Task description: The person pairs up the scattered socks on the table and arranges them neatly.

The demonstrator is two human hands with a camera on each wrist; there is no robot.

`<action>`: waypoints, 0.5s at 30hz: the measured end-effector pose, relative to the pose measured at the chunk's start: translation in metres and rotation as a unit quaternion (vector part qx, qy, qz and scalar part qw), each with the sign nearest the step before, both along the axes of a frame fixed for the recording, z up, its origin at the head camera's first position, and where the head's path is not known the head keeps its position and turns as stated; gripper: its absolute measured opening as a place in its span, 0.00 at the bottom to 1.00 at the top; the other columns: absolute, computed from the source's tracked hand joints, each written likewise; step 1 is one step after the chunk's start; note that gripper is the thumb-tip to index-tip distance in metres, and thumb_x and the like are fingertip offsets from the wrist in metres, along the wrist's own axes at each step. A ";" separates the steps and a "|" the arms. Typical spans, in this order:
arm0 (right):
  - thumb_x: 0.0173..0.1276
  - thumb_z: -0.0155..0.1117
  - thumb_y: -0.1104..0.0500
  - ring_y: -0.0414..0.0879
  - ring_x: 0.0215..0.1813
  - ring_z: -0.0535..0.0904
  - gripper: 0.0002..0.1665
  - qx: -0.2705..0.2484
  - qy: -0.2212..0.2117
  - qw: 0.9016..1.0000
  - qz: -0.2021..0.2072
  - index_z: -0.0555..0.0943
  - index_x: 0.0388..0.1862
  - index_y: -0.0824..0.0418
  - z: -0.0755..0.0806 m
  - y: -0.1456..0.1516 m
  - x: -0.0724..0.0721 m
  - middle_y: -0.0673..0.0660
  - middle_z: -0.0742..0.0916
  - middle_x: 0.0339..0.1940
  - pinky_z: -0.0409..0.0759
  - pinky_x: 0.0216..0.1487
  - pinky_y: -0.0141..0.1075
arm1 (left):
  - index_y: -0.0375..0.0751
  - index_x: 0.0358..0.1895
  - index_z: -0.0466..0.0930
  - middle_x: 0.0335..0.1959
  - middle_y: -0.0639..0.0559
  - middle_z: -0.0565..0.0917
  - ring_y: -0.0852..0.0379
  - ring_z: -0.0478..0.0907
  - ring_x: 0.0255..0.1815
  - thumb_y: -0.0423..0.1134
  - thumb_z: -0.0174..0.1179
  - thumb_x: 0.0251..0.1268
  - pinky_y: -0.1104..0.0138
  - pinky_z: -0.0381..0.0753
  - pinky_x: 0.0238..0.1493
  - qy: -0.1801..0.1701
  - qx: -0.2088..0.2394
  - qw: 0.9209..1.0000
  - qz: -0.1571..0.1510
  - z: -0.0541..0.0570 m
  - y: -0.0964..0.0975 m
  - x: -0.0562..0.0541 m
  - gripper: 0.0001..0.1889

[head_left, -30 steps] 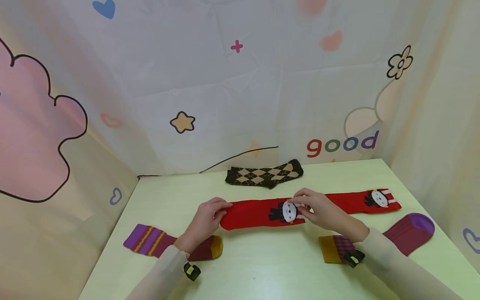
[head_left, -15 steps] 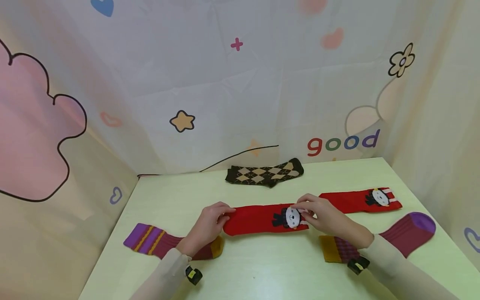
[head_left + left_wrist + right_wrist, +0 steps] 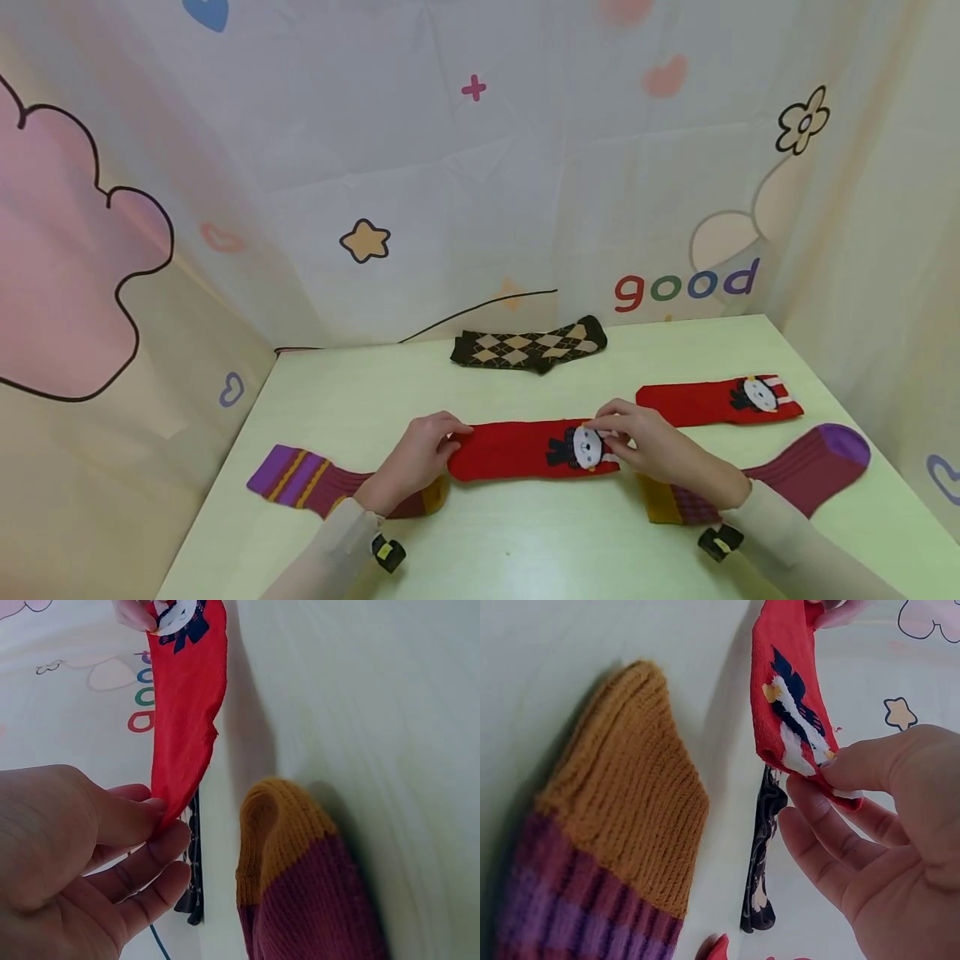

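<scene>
A red sock [image 3: 502,451] with a white animal face in a dark scarf is stretched level between both hands. My left hand [image 3: 420,454] pinches its plain end between thumb and fingers, as the left wrist view also shows. At the patterned end, my right hand [image 3: 648,437] pinches the upper edge beside the face. In both wrist views the sock [image 3: 187,705] hangs just off the tabletop. A matching red sock [image 3: 690,404] lies flat behind the right hand. Under the left wrist lies a maroon sock [image 3: 337,487] with purple and mustard bands.
A brown argyle sock [image 3: 517,351] lies at the back of the table [image 3: 525,550]. Under the right forearm is another maroon sock [image 3: 813,475] with a purple toe and a mustard cuff [image 3: 630,787]. A printed curtain [image 3: 450,183] stands behind and at both sides.
Both hands have brought the red sock nearer to the front of the table and slightly right. It has come apart in view from the matching red sock, which stays in place.
</scene>
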State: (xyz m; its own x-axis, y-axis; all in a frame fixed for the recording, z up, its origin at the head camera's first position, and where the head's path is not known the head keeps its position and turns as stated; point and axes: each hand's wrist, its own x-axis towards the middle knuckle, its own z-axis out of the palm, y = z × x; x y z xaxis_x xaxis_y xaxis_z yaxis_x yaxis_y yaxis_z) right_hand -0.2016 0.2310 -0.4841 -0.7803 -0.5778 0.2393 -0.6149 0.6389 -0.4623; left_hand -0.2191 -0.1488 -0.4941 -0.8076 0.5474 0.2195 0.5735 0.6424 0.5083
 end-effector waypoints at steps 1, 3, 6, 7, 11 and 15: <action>0.65 0.71 0.71 0.47 0.48 0.81 0.20 0.001 -0.001 1.000 0.000 0.87 0.56 0.60 0.000 0.000 0.001 0.54 0.84 0.50 0.85 0.45 0.30 | 0.38 0.55 0.87 0.49 0.49 0.87 0.53 0.84 0.50 0.24 0.65 0.66 0.63 0.86 0.52 0.002 -0.001 1.000 -0.002 0.000 0.000 0.000 0.15; 0.65 0.71 0.71 0.47 0.48 0.81 0.20 0.001 0.000 1.000 0.001 0.87 0.56 0.60 0.000 0.001 0.002 0.53 0.84 0.50 0.85 0.46 0.31 | 0.37 0.54 0.87 0.49 0.49 0.87 0.53 0.84 0.50 0.24 0.65 0.66 0.62 0.86 0.51 0.005 -0.005 1.000 -0.007 -0.002 0.001 0.000 0.15; 0.65 0.71 0.71 0.47 0.48 0.82 0.20 -0.001 0.003 1.000 0.002 0.88 0.55 0.60 -0.001 0.002 0.003 0.53 0.84 0.49 0.86 0.46 0.31 | 0.36 0.54 0.87 0.49 0.48 0.87 0.52 0.84 0.50 0.23 0.65 0.66 0.61 0.86 0.51 0.010 -0.006 1.000 -0.014 -0.003 0.001 0.000 0.15; 0.65 0.71 0.72 0.47 0.48 0.81 0.20 -0.002 0.004 1.000 0.003 0.88 0.55 0.61 -0.001 0.002 0.003 0.53 0.84 0.49 0.86 0.46 0.31 | 0.36 0.54 0.87 0.49 0.47 0.87 0.52 0.84 0.50 0.23 0.65 0.66 0.61 0.86 0.52 0.009 -0.005 1.000 -0.015 -0.003 0.002 0.001 0.15; 0.65 0.70 0.72 0.46 0.47 0.80 0.20 0.001 0.007 1.000 0.007 0.88 0.55 0.61 -0.003 0.002 0.004 0.54 0.84 0.49 0.85 0.45 0.31 | 0.35 0.53 0.87 0.49 0.47 0.87 0.52 0.84 0.50 0.22 0.65 0.66 0.61 0.86 0.52 0.007 -0.008 1.000 -0.016 -0.003 0.003 0.001 0.15; 0.65 0.70 0.72 0.45 0.47 0.80 0.19 0.005 0.001 1.000 0.007 0.88 0.54 0.61 -0.005 0.003 0.005 0.53 0.84 0.49 0.86 0.46 0.32 | 0.36 0.54 0.87 0.50 0.47 0.87 0.52 0.84 0.50 0.23 0.65 0.66 0.62 0.85 0.52 -0.005 -0.018 1.000 -0.012 -0.002 0.004 0.001 0.15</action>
State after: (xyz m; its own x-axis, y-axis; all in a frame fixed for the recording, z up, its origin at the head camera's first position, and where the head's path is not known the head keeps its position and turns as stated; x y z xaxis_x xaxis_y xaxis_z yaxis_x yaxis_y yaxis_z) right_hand -0.1966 0.2338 -0.4893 -0.7719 -0.5902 0.2362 -0.6246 0.6349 -0.4546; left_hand -0.2177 -0.1443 -0.4962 -0.7957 0.5746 0.1918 0.5848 0.6462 0.4904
